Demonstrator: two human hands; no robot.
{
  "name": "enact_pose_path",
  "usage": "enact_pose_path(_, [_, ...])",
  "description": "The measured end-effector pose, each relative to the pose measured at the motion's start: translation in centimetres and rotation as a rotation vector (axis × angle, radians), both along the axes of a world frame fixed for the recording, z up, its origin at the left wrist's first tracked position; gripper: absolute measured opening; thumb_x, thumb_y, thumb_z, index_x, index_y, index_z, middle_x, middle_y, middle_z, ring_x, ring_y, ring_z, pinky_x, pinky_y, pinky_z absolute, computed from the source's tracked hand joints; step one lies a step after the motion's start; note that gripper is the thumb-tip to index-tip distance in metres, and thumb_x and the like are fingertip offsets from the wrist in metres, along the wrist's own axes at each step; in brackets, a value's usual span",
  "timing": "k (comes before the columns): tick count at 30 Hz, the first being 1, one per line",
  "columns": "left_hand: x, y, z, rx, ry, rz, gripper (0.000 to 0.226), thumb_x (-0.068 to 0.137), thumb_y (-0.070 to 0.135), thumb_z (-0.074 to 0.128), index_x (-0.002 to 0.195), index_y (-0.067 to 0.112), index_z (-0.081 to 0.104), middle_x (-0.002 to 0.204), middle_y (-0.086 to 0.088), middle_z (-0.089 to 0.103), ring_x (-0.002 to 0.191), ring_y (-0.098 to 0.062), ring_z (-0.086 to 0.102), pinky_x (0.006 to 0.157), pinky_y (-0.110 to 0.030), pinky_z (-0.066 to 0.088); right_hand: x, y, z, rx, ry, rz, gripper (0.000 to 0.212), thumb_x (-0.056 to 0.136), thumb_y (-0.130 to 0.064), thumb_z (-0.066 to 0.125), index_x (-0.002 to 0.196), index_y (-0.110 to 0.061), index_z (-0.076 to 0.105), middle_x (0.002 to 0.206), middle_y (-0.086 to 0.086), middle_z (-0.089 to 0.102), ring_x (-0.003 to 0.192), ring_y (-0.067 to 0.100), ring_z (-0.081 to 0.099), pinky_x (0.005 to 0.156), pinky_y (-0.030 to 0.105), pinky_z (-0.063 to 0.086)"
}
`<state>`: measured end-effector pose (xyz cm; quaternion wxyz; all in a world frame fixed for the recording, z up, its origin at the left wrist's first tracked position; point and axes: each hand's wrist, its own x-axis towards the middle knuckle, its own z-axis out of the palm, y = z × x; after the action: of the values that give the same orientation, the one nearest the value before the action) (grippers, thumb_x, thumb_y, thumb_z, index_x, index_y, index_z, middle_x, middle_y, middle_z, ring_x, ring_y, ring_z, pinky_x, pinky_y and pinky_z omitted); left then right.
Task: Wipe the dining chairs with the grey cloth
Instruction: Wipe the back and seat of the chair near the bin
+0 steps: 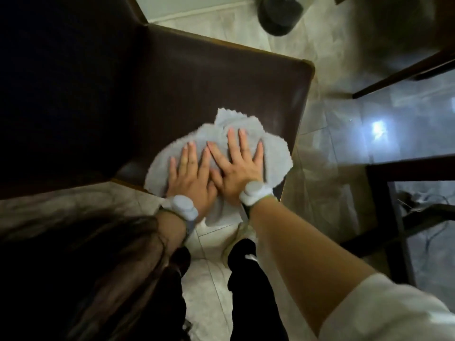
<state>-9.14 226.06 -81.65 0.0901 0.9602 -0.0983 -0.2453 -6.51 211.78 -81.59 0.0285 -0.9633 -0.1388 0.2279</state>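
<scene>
A grey cloth (275,156) lies spread on the near corner of a dark brown dining chair seat (209,82). My left hand (192,178) and my right hand (238,168) both press flat on the cloth, fingers spread, thumbs overlapping in the middle. Part of the cloth hangs over the seat's front edge under my wrists. The chair's backrest (61,82) rises dark at the left. Each wrist wears a pale grey band.
A glass-topped table (418,134) with dark wooden frame stands at the right, close to the chair. A dark round object (278,13) sits on the pale tiled floor (209,279) at the top. My legs and feet stand below the seat.
</scene>
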Motion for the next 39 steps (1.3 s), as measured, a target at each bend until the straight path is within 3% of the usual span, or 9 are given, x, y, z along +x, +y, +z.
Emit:
enact_pose_path(9, [19.3,5.0,-1.7,0.08,-0.129,-0.155,0.077,0.093,0.057,0.034,0.153,0.027,-0.003,0.16,-0.012,-0.01,0.148,-0.028,-0.006,0.119,-0.047,0.002,17.9,-2.5,0.3,0.033,-0.047,-0.007,0.078,0.088,-0.071,0.026,0.153,-0.036,-0.003,0.162,0.007,-0.013,0.148,0.029,-0.013,0.115,0.061,-0.007])
enact_pose_path(14, [19.6,3.7,-1.6,-0.013,-0.128,-0.096,0.089,0.085,0.069,0.033,0.153,0.023,0.0,0.159,-0.017,-0.011,0.147,-0.033,-0.011,0.117,-0.051,-0.004,16.1,-4.7,-0.4,0.035,-0.082,0.05,0.079,0.091,-0.07,0.021,0.154,-0.029,-0.001,0.163,0.007,-0.007,0.149,0.026,-0.012,0.117,0.054,-0.009])
enact_pose_path(17, [15.9,2.6,-1.3,-0.025,-0.178,-0.17,0.099,0.075,0.073,0.027,0.153,0.016,0.006,0.16,-0.015,0.001,0.148,-0.03,-0.002,0.117,-0.048,-0.002,12.2,-3.9,-1.1,0.13,-0.143,-0.014,0.063,0.1,-0.048,0.021,0.155,-0.02,0.007,0.163,0.009,0.001,0.149,0.025,-0.006,0.119,0.047,-0.01])
enact_pose_path(21, [11.5,2.1,-1.3,-0.234,-0.154,-0.367,0.062,0.089,0.037,0.035,0.14,0.003,0.043,0.147,-0.016,0.041,0.138,-0.03,0.037,0.114,-0.045,0.018,4.4,-2.1,-1.5,0.411,-0.16,-0.066,0.054,0.093,-0.026,0.035,0.141,-0.002,0.043,0.151,0.017,0.038,0.144,0.031,0.027,0.12,0.043,0.007])
enact_pose_path(26, [11.3,-1.0,3.0,-0.879,0.228,0.51,0.028,0.094,0.005,0.05,0.117,0.017,0.061,0.112,-0.005,0.067,0.105,-0.019,0.063,0.095,-0.025,0.047,4.1,-1.8,2.1,1.03,0.027,-0.91,0.028,0.094,-0.04,0.049,0.108,-0.025,0.066,0.11,0.0,0.067,0.105,0.009,0.059,0.097,0.031,0.044])
enact_pose_path(28, [12.4,-3.4,5.6,-1.22,0.588,0.846,0.024,0.097,0.005,0.047,0.112,0.019,0.06,0.107,-0.005,0.068,0.099,-0.017,0.066,0.092,-0.029,0.052,6.3,-2.4,4.3,1.324,0.182,-1.15,0.038,0.085,-0.045,0.064,0.119,-0.028,0.06,0.125,0.009,0.061,0.117,0.021,0.059,0.103,0.043,0.045])
enact_pose_path(31, [13.9,-5.5,7.4,-1.438,0.75,1.081,0.019,0.098,0.008,0.046,0.112,0.013,0.058,0.101,-0.009,0.068,0.092,-0.018,0.067,0.083,-0.032,0.056,7.6,-3.9,5.5,1.565,0.432,-1.282,0.067,0.083,-0.018,0.07,0.14,-0.028,0.038,0.134,0.01,0.056,0.118,0.023,0.06,0.101,0.041,0.048])
enact_pose_path(35, [14.5,-5.1,6.2,-1.181,0.452,0.883,0.021,0.092,0.012,0.059,0.114,0.013,0.059,0.107,-0.006,0.066,0.1,-0.02,0.064,0.089,-0.034,0.053,8.7,-5.9,6.5,1.322,0.363,-1.2,0.049,0.077,0.011,0.065,0.117,-0.014,0.052,0.104,0.007,0.065,0.094,0.021,0.063,0.085,0.034,0.054])
enact_pose_path(39, [14.8,-1.9,4.7,-0.559,-0.071,0.249,0.028,0.086,0.015,0.062,0.114,0.014,0.062,0.116,-0.005,0.058,0.106,-0.02,0.056,0.089,-0.03,0.047,14.1,-9.7,5.9,0.668,-0.232,-1.044,0.029,0.084,0.001,0.055,0.112,-0.007,0.059,0.101,0.007,0.064,0.091,0.018,0.06,0.077,0.018,0.046])
